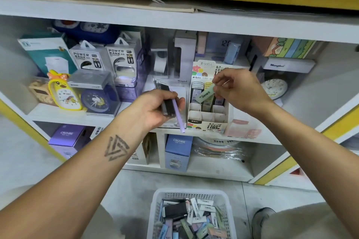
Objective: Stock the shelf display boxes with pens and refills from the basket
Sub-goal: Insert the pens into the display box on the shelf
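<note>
My left hand [155, 110] grips a bundle of dark refill cases [167, 105] together with a lilac pen [179, 116] that sticks out downward. My right hand [239, 89] pinches a pale green refill case [206, 94] just above the cardboard display box [208, 117], which has several small compartments, the back ones filled, the front ones bare. The white basket [189, 193] on the floor below holds several loose refill cases in black, white, blue, green and lilac.
Clocks [66, 96], power bank boxes [88, 58] and other packaged goods crowd the shelf left of the display box. Another clock [274, 88] sits to the right. Purple and blue boxes [178, 151] stand on the lower shelf. My knees flank the basket.
</note>
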Demonstrator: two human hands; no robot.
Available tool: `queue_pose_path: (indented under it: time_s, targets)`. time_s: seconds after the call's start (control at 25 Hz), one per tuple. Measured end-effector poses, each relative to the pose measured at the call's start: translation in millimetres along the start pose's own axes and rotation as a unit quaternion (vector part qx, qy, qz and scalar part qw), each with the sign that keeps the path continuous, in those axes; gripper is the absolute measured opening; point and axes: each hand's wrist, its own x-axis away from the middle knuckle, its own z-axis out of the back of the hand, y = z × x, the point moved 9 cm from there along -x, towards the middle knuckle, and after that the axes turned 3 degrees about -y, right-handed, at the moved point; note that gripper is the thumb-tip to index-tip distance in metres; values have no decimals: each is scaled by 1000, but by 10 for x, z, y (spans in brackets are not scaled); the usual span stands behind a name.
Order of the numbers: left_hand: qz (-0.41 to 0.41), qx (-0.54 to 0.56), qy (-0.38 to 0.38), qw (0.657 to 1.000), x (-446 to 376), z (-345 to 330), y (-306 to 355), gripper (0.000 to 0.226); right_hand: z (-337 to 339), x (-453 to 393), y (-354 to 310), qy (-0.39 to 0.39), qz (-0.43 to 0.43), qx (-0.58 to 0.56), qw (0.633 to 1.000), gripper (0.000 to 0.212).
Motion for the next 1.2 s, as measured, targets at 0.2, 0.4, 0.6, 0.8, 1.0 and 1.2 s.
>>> queue_pose_path:
  time_s: [0.2,0.4,0.6,0.8,1.0,1.2]
  targets:
    - [-41,22,9,999,80,244,383,8,-307,-49,-215,-28,2,-155,988,12]
    - [-54,14,32,998,190,626,591,9,-790,-60,-546,-57,94,-7,994,11]
    - [-53,-9,30,998,273,779,619,14,-1015,-81,-628,-69,141,82,984,12]
    - [-50,-21,21,998,282,826,614,14,-1052,-139,-585,-70,129,87,985,12]
    - [-47,-33,34,998,300,839,589,10,-1086,-152,-596,-102,135,76,983,12]
    - [-50,-35,29,998,311,792,578,10,-1125,-108,-652,-109,155,102,977,10]
